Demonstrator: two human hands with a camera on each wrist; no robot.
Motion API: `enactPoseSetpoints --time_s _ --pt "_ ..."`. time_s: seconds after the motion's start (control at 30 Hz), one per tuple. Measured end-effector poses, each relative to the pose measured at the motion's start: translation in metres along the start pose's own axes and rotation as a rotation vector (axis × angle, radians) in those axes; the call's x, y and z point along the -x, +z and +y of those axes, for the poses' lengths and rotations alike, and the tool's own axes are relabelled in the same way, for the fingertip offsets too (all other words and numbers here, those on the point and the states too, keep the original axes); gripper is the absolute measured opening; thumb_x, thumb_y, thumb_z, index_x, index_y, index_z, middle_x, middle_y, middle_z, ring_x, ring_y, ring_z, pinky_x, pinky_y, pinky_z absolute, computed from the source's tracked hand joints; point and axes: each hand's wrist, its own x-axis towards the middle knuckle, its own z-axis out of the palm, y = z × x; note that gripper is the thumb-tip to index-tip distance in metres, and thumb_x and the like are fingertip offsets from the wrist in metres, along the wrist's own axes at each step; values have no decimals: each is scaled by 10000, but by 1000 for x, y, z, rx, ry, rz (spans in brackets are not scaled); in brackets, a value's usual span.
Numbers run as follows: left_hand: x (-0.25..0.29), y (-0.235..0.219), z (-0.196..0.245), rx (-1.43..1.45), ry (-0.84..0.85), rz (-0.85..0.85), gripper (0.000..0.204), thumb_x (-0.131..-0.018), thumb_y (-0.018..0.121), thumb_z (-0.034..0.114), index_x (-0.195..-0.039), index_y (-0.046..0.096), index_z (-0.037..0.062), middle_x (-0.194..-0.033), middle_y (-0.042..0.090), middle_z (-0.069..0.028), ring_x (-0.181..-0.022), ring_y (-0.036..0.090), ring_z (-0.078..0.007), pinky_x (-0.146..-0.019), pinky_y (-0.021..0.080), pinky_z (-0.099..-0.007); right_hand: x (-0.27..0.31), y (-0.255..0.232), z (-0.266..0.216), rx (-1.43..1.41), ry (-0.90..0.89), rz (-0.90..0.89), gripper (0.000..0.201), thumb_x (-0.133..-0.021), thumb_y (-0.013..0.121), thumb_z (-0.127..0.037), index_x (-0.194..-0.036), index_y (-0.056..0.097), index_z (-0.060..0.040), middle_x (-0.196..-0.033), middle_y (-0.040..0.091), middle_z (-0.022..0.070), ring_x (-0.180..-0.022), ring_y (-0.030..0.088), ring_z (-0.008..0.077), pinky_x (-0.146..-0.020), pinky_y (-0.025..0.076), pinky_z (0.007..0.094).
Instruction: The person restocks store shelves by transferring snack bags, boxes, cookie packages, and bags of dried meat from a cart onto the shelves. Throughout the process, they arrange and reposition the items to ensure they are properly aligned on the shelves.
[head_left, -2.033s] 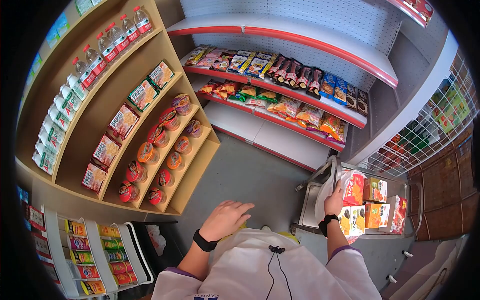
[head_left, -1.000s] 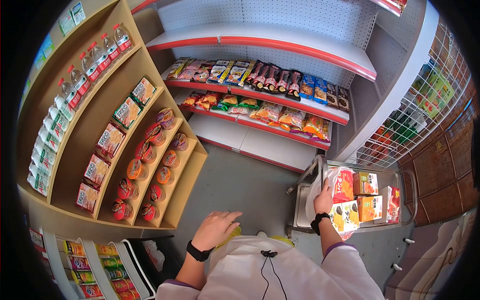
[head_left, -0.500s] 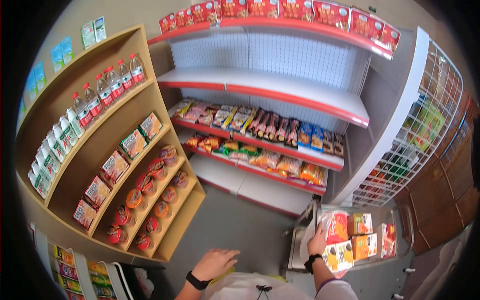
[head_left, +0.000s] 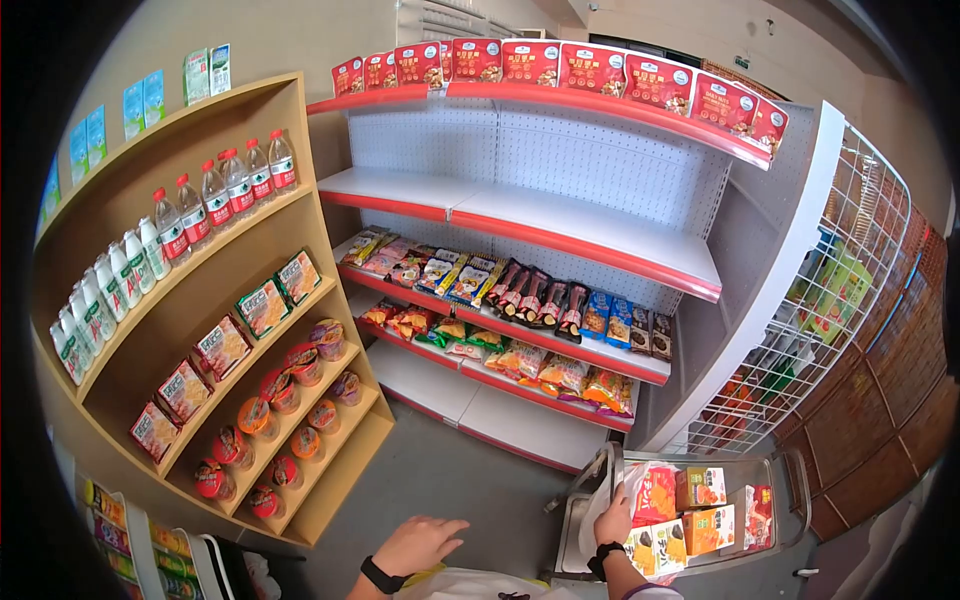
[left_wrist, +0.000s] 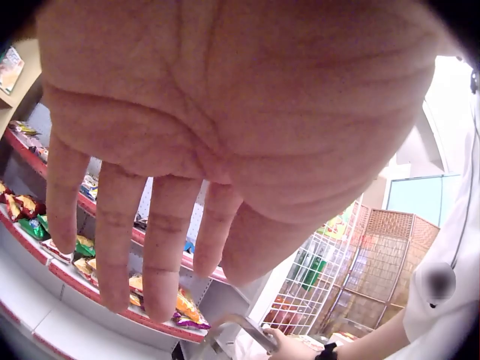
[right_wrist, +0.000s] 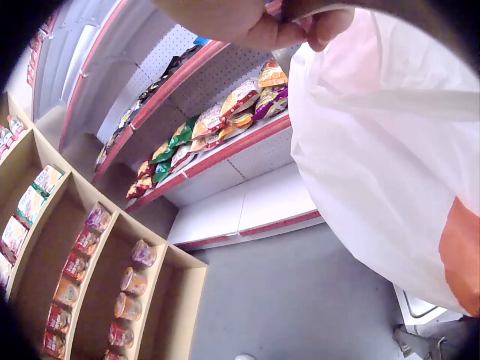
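Note:
My right hand (head_left: 613, 518) grips the metal push handle (head_left: 617, 465) of a cart at the lower right. A white plastic bag (right_wrist: 375, 165) hangs right beside that hand; curled fingers (right_wrist: 277, 34) show above it in the right wrist view. On the cart (head_left: 778, 532) lie a red pack (head_left: 655, 492), orange boxes (head_left: 709, 530), white-and-yellow boxes (head_left: 655, 550) and a red-and-white box (head_left: 757, 515). My left hand (head_left: 425, 540) hovers over the floor, holding nothing. In the left wrist view its palm (left_wrist: 225, 112) shows, fingers loosely extended.
Ahead stands a white shelf unit (head_left: 530, 215) with red edges, snack packs (head_left: 540, 300) and red nut bags (head_left: 590, 70). A wooden shelf (head_left: 325, 260) with bottles, boxes and cup noodles stands left. A wire grid (head_left: 830, 270) rises beyond the cart. A low rack (head_left: 160, 550) is lower left.
The head view has tilted up, so the top shelf with red nut bags has come into sight and the hands sit lower. The right hand keeps its grip on the cart handle.

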Motion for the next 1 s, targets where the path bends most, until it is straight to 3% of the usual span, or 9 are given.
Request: enactPoseSetpoints --time_s 0.2,0.67,1.0 --pt "-2 -3 -1 -38 17 48 284 -869 568 225 -1125 565 103 -912 643 -124 -882 612 -315 -811 472 -421 0 -6 -7 -3 24 -43 709 -746 488 50 -1402 267 -104 -1132 485 238 -919 567 430 -770 473 475" --pt "0 5 -11 -50 56 50 282 -868 574 224 -1118 569 94 -879 631 -116 -850 615 -304 -843 456 -414 -2 4 -5 42 -1 -14 724 -746 489 42 -1420 261 -92 -1064 506 207 -903 565 393 -752 476 444" --pt "2 0 -18 -41 55 42 303 -868 573 219 -1140 562 84 -918 637 -132 -866 602 -330 -824 463 -418 -2 5 -3 41 32 -43 740 -756 485 36 -1429 227 -131 -1165 484 235 -892 578 419 -724 481 464"
